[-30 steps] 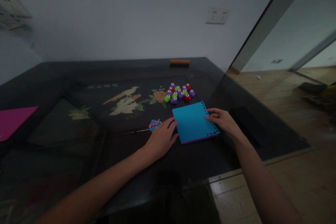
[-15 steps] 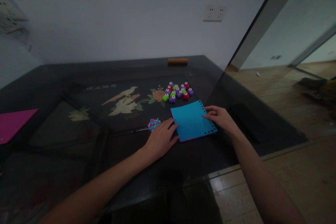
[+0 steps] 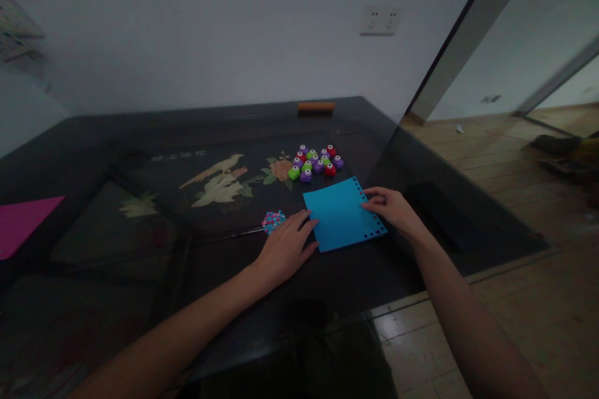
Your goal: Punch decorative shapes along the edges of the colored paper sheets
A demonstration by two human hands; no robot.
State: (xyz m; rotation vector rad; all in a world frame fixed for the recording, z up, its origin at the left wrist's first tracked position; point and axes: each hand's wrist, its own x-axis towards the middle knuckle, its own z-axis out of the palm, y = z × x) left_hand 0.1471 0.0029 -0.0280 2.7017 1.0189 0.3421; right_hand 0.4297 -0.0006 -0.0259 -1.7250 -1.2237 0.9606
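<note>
A blue sheet of paper (image 3: 337,215) lies on the dark table in front of me, with small punched holes along its right edge and near its lower right corner. My left hand (image 3: 289,243) rests at the left edge with its fingers spread, fingertips touching the paper. At the right edge, my right hand (image 3: 389,207) pinches the paper between thumb and fingers. Beside my left fingers is a small pile of pink and blue paper confetti (image 3: 273,221), partly covered by the hand. Beyond the paper sit several small purple, green and red craft punches (image 3: 317,163) with eye-like tops.
An orange-brown stick (image 3: 316,107) lies at the table's back edge near the wall. Pink paper (image 3: 25,224) is at the far left. A dark flat object (image 3: 440,215) lies right of my right hand. The tabletop carries a bird-and-flower picture (image 3: 218,184).
The view has shifted very slightly. Both hands keep their places on the blue paper, and the pink rim seen under its lower edge before hardly shows now.
</note>
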